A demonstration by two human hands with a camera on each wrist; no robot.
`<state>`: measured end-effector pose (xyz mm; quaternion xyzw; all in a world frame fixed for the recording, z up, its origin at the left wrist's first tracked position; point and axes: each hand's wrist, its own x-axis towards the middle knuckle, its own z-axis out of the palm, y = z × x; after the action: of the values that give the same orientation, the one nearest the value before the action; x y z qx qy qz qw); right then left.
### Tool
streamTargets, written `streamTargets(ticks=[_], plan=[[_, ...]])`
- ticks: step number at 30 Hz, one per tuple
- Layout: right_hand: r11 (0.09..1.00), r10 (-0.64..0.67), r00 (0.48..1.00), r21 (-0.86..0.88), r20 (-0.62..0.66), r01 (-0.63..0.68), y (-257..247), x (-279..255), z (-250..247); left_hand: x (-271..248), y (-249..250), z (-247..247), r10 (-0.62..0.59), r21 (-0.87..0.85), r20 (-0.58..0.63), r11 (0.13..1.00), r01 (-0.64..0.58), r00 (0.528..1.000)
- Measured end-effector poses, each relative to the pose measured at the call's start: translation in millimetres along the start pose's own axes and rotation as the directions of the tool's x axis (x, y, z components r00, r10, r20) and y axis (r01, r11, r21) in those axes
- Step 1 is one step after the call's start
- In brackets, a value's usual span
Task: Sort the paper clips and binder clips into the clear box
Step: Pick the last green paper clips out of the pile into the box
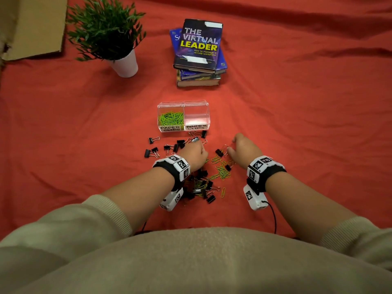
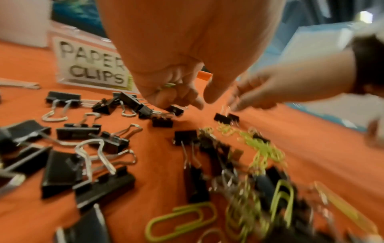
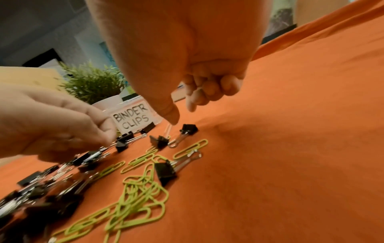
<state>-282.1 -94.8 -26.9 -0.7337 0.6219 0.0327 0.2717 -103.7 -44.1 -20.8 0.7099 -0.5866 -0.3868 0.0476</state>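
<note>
The clear box (image 1: 183, 104) has two compartments: the left one, labelled PAPER CLIPS (image 2: 93, 65), holds green paper clips; the right one, labelled BINDER CLIPS (image 3: 133, 120), looks empty. In front of it black binder clips (image 1: 201, 185) and green paper clips (image 1: 221, 169) lie mixed on the red cloth. My left hand (image 1: 196, 148) keeps a green paper clip (image 2: 169, 85) tucked in its curled fingers, fingertips down among binder clips near the box. My right hand (image 1: 232, 147) pinches the raised wire handle of a small binder clip (image 3: 160, 141) that sits on the cloth.
A potted plant (image 1: 108, 32) stands at the back left, with a cardboard sheet (image 1: 31, 24) beyond it. A stack of books (image 1: 198, 52) lies behind the box. More binder clips (image 1: 153, 149) are scattered to the left of my left hand.
</note>
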Motion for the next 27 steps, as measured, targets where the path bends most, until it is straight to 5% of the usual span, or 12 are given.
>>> streamTargets(ticks=[2, 6, 17, 21, 23, 27], plan=[[0.994, -0.106, 0.994, -0.016, -0.021, 0.106, -7.1, -3.9, 1.2, 0.1, -0.7, 7.8, 0.039, 0.168, 0.008, 0.985, -0.039, 0.999], [0.935, -0.316, 0.936, -0.114, 0.157, 0.335, -16.1, -10.2, 13.5, 0.8, -1.1, 17.0, 0.083, 0.345, -0.012, 0.936, -0.074, 0.996], [0.91, -0.297, 0.935, -0.237, 0.196, 0.339, -18.2, -14.9, 22.5, 0.6, -6.2, 12.4, 0.126, 0.261, 0.045, 0.956, -0.133, 0.991], [0.961, -0.267, 0.941, -0.01, 0.21, 0.275, -20.1, -15.7, 21.8, -3.1, -7.0, 0.5, 0.137, 0.064, -0.05, 0.989, -0.133, 0.989], [0.967, -0.167, 0.97, 0.223, 0.179, 0.125, -20.3, -13.7, 14.6, -4.1, -7.0, -6.2, 0.108, -0.059, -0.07, 0.992, -0.112, 0.992], [0.755, 0.013, 0.975, 0.637, 0.222, -0.155, -5.1, -4.3, -11.6, 0.3, -4.2, -12.6, 0.043, -0.22, -0.032, 0.974, -0.049, 0.999]])
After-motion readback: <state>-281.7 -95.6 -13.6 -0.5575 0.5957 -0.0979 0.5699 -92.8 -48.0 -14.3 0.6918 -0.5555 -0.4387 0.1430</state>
